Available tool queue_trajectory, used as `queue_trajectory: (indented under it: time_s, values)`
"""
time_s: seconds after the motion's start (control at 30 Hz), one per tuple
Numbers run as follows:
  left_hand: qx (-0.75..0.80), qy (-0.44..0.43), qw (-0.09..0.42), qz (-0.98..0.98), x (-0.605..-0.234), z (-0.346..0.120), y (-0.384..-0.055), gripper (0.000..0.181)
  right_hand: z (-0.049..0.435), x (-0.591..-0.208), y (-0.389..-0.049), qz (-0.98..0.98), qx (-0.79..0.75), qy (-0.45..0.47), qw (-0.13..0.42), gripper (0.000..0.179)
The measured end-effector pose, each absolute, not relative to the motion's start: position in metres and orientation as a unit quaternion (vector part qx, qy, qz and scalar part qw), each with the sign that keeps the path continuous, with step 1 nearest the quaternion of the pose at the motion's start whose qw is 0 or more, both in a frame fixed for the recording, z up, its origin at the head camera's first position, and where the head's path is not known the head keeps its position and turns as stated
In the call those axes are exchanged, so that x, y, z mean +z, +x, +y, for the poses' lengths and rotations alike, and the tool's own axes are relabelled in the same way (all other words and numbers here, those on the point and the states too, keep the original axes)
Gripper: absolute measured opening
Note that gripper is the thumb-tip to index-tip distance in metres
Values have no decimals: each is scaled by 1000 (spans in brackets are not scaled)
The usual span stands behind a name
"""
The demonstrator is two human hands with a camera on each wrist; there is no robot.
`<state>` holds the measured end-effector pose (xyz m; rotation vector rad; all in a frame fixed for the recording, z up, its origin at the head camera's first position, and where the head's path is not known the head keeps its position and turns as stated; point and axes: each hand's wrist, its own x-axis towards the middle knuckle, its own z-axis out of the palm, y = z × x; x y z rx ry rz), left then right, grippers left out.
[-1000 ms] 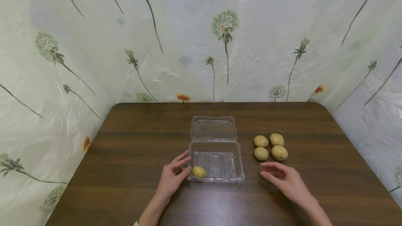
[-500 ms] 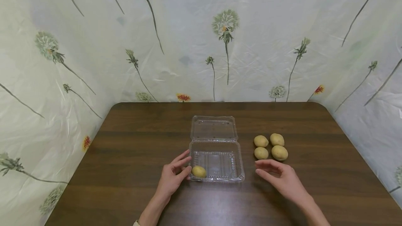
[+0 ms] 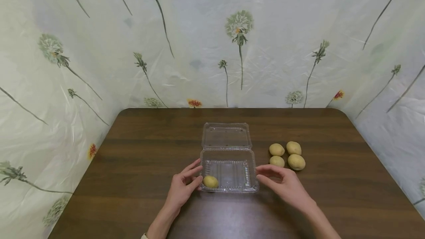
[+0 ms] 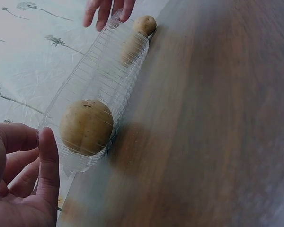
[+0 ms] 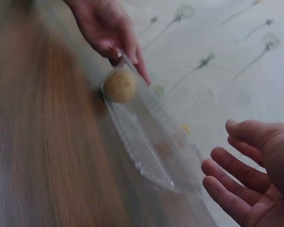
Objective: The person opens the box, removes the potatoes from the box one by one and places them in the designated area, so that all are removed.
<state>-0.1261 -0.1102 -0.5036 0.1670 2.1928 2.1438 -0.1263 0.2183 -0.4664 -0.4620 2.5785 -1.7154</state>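
Observation:
A clear plastic clamshell container point(image 3: 229, 170) lies with its lid point(image 3: 227, 135) folded back, away from the person. One potato point(image 3: 210, 182) sits in its near left corner. My left hand point(image 3: 180, 189) pinches the left rim between thumb and fingers, as the left wrist view shows at close range. At the opposite side, my right hand point(image 3: 287, 185) has its fingertips right at the right rim. In the right wrist view the fingers point(image 5: 227, 177) of that hand are spread and relaxed, with the thumb apart from them.
Several loose potatoes point(image 3: 296, 162) are grouped on the dark wooden table point(image 3: 149, 139) to the right of the container, just beyond the right hand. A flower-printed sheet point(image 3: 199, 47) hangs behind the table and along both sides.
My right hand has moved left from beside the loose potatoes to the container's right rim. The left hand, container and potatoes have stayed in place.

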Motion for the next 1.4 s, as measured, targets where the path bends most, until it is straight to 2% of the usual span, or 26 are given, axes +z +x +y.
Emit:
queue_trajectory:
  time_s: [0.47, 1.2, 1.4]
  values:
    - [695, 59, 27, 716, -507, -110, -126, 36, 199, -464, -135, 808, -561, -180, 3, 27]
    - [696, 53, 35, 715, -505, -109, -127, 36, 165, -461, -147, 806, -534, -251, 49, 25]
    - [698, 54, 36, 713, -505, -109, -127, 37, 154, -464, -151, 814, -515, -257, 78, 31]
